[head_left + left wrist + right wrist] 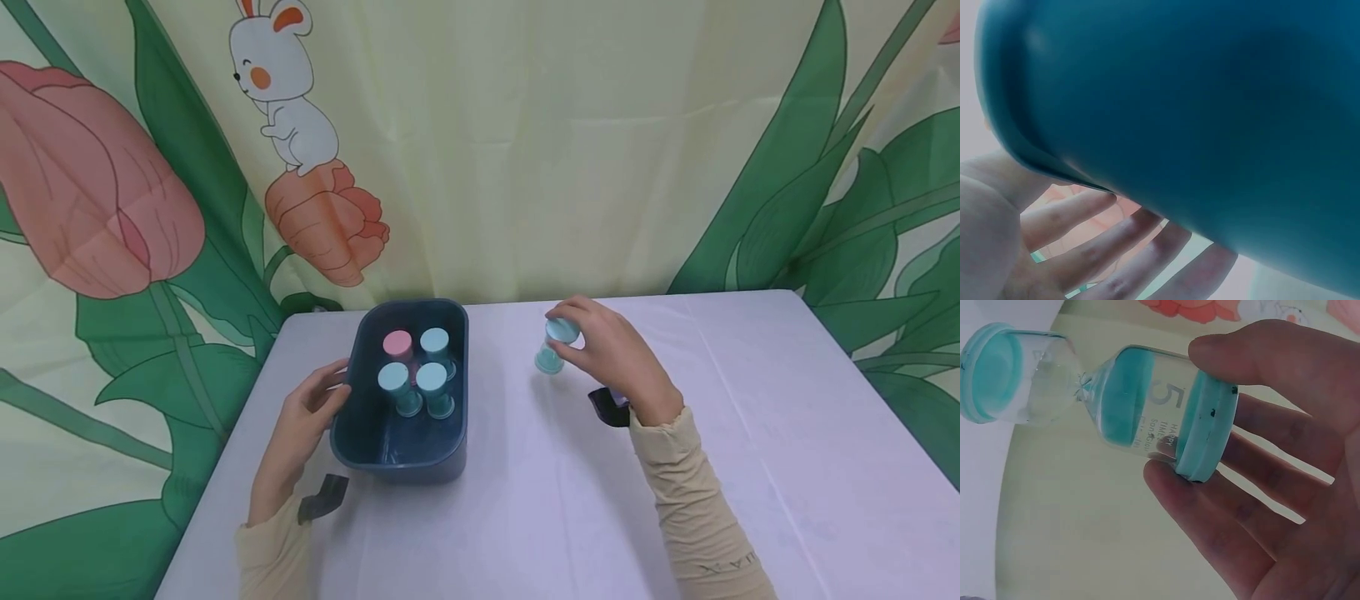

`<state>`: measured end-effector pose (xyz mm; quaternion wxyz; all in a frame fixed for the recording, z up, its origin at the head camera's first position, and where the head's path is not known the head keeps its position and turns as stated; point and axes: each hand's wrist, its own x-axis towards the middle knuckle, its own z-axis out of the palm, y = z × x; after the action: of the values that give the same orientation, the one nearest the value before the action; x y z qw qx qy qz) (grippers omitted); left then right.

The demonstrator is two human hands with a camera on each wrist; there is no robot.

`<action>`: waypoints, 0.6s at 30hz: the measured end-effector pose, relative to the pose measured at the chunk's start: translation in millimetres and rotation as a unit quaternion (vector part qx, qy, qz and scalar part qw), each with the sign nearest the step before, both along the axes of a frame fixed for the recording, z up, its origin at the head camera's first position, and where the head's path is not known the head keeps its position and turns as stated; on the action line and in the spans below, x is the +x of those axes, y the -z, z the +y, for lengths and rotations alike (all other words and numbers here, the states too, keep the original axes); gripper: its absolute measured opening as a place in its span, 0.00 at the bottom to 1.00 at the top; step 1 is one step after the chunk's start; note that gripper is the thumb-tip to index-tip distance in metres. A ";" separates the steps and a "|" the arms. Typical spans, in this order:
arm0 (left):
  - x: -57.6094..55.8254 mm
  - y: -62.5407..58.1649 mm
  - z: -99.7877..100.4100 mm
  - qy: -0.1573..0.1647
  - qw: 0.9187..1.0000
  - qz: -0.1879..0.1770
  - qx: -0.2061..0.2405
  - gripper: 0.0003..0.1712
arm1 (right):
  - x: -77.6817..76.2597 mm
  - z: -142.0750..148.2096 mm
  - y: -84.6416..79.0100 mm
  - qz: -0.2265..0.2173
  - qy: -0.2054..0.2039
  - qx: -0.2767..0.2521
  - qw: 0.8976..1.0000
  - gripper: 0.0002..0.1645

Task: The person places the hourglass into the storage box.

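Now pinched at its upper cap in the grip of a person's right hand (609, 346), a teal hourglass (1125, 397) stays well apart from a dark blue bin (401, 443) on the white worktop (517, 517). The left hand (306, 408), its grip relaxed, touches the bin's left side. Inside stand three teal hourglasses (393, 377) and a pink one (397, 343).

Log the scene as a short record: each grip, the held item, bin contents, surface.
Left grip: touching the left side of the dark blue bin
Right grip: holding a teal hourglass by its capped end
Held item: marked 5; table contact unclear
Bin contents: three blue-capped hourglasses, one pink-capped hourglass
Surface: white tablecloth
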<state>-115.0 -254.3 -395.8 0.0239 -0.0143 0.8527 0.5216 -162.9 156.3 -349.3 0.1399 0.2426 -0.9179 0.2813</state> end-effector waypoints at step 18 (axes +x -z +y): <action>-1.1 3.2 0.2 0.000 1.000 0.005 0.001 0.35 | 9.7 -18.4 -21.8 0.037 -0.031 -0.013 0.999 0.19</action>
<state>-116.2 -254.1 -399.0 0.0196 -0.0117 0.8525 0.5222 -153.2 137.9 -327.4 0.1679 0.2798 -0.9004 0.2879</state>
